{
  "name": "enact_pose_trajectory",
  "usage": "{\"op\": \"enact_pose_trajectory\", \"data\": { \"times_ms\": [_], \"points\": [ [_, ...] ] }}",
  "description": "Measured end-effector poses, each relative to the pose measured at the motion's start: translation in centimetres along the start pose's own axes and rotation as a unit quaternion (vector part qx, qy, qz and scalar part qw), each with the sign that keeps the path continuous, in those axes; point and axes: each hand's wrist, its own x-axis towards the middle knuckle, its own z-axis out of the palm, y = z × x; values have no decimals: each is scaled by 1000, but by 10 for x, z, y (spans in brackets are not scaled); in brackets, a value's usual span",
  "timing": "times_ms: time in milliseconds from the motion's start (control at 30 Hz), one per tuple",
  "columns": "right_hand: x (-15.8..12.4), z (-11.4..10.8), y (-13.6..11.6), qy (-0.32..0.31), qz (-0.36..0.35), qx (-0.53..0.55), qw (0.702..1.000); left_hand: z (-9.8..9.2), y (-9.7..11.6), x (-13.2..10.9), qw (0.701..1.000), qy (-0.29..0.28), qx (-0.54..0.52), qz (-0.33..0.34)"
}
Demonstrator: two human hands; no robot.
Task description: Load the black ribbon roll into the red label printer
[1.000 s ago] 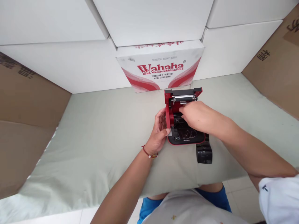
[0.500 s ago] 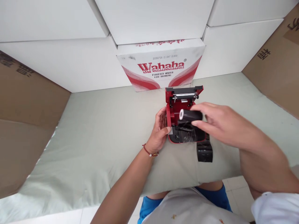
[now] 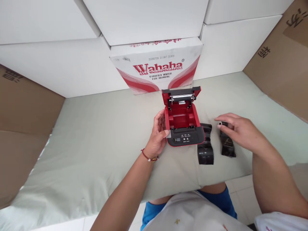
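Note:
A small red and black printer (image 3: 184,120) rests on the cloth-covered surface, its lid (image 3: 181,96) tipped up and its red inner bay showing with nothing in it. My left hand (image 3: 157,131) is wrapped round the printer's left side, thumb on the front corner. Off to the right, my right hand (image 3: 237,130) pinches a black ribbon roll (image 3: 224,124) with a pale core end; a loose dark strip hangs from it towards the cloth. Another curled black strip (image 3: 205,155) lies beside the printer's right front corner, partly hidden behind it.
Behind the printer stands a white and red Wahaha water box (image 3: 156,70), with large white boxes (image 3: 154,19) around it. Brown cartons (image 3: 26,128) flank the surface on the left and right. Pale green cloth (image 3: 101,144) covers the surface up to its front edge.
My right hand has carried the roll out from above the printer's bay to the right, its loose strip trailing. My left hand keeps its hold on the printer. The view has shifted slightly.

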Motion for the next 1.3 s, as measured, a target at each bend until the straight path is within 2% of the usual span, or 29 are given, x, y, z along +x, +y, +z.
{"op": "enact_pose_trajectory", "data": {
  "times_ms": [133,233,300,367,467,533,600,700,800,867,1000,1300],
  "points": [
    [13,29,-28,-76,18,-21,997,0,0,-1,1000,7,2,-1],
    [14,27,-32,-114,20,-27,993,0,-1,-1,1000,2,5,2],
    [8,6,-31,-141,-25,22,989,0,-1,0,1000,-2,6,3],
    [1,-26,-32,-167,-82,101,977,0,-2,0,1000,-3,4,4],
    [0,-70,-43,-153,-118,157,968,0,-2,1,1000,-1,0,4],
    [10,-80,-59,-128,-114,142,975,1,-3,1,1000,1,-2,3],
    [26,-71,-78,-99,-107,91,985,0,-3,1,1000,1,-3,6],
    [54,-39,-109,-59,-80,-30,995,-1,-5,1,1000,-3,-1,14],
    [73,-11,-137,-77,-32,-149,985,-2,-6,1,1000,-6,0,21],
    [81,-2,-149,-109,-11,-206,972,-2,-7,2,1000,-8,-4,25],
    [93,5,-159,-123,0,-239,963,-1,-8,2,1000,-8,-5,29],
    [118,26,-160,-153,20,-226,962,0,-5,-1,1000,2,8,26]
  ]
}}
